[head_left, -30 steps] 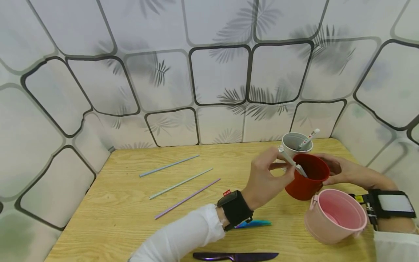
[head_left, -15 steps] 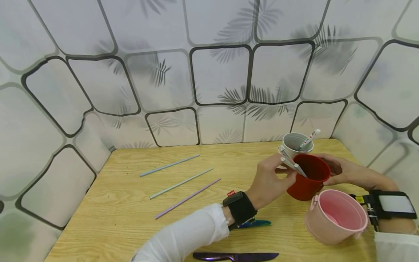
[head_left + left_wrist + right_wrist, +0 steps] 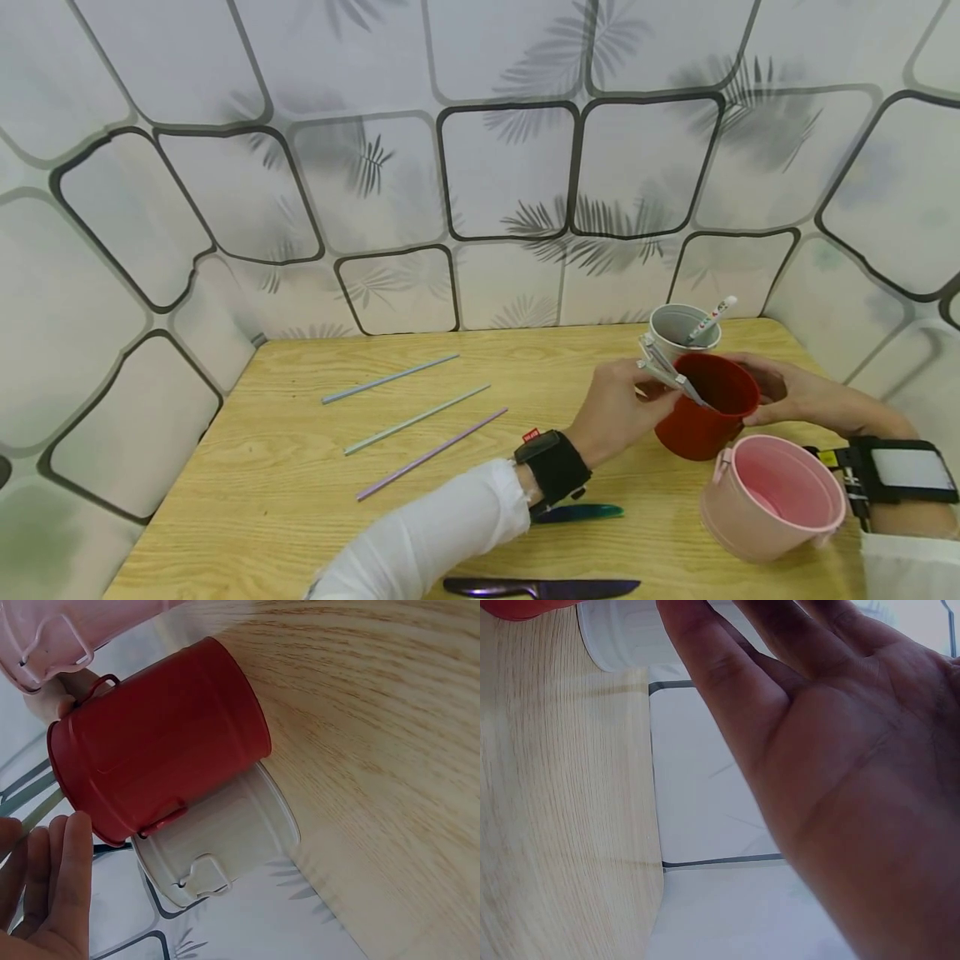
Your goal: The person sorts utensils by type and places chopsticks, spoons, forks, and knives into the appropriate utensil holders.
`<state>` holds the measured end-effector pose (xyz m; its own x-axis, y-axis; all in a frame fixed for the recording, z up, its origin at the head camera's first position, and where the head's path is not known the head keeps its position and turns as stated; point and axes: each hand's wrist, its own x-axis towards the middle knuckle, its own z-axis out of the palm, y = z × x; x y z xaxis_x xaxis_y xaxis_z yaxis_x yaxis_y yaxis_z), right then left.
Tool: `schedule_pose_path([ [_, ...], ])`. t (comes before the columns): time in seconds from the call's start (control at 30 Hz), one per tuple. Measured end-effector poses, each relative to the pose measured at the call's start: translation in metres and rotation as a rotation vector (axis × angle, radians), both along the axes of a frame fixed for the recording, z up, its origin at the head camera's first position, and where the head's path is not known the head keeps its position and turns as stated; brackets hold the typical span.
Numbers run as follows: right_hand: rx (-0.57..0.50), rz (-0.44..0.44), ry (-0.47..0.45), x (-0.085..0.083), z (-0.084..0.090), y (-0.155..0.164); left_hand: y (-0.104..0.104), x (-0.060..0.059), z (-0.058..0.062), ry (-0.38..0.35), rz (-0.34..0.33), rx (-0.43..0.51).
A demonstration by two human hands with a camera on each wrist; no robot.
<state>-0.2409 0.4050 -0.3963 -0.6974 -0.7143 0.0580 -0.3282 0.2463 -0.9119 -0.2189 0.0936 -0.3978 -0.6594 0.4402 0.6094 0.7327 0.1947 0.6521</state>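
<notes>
My left hand (image 3: 618,417) pinches slim, pale sticks with squared ends (image 3: 662,372) between thumb and fingers. Their lower ends slope into the red bucket (image 3: 690,435), and the upper ends fan apart above its left rim. In the left wrist view the left fingers (image 3: 71,862) lie right at the bucket's mouth. From the other side my right hand (image 3: 810,396) holds the bucket, thumb and fingers about its wall. Close behind stands a white bucket (image 3: 663,343) with a white, patterned marker (image 3: 712,317) leaning in it. The bottom of the red bucket is hidden.
A pink bucket (image 3: 731,508) stands in front of the red one, beside the right forearm. Blue (image 3: 390,379), green (image 3: 416,419) and purple (image 3: 431,454) straws lie on the wooden table (image 3: 285,500). Two shiny knives, one blue-green (image 3: 588,512), one purple (image 3: 577,589), lie nearer the front.
The left hand has shifted slightly right and down toward the red bucket. The sticks' upper ends, close together before, now spread apart. The right hand and the buckets hardly differ.
</notes>
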Motion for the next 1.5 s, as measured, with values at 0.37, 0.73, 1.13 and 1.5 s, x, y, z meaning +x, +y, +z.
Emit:
schedule_pose_path([
  [0.37, 0.025, -0.017, 0.006, 0.0, 0.001, 0.0, -0.004, -0.003, 0.001, -0.026, 0.002, -0.095],
  [0.73, 0.01, -0.006, 0.012, -0.001, 0.0, 0.0, -0.025, 0.004, 0.015, -0.046, -0.021, -0.047],
  [1.13, 0.05, -0.041, 0.019, 0.0, 0.0, 0.0, -0.073, -0.003, 0.026, -0.139, 0.043, -0.001],
  [1.5, 0.038, -0.051, 0.006, 0.0, 0.0, -0.001, -0.12, -0.017, 0.027, -0.085, 0.164, -0.011],
])
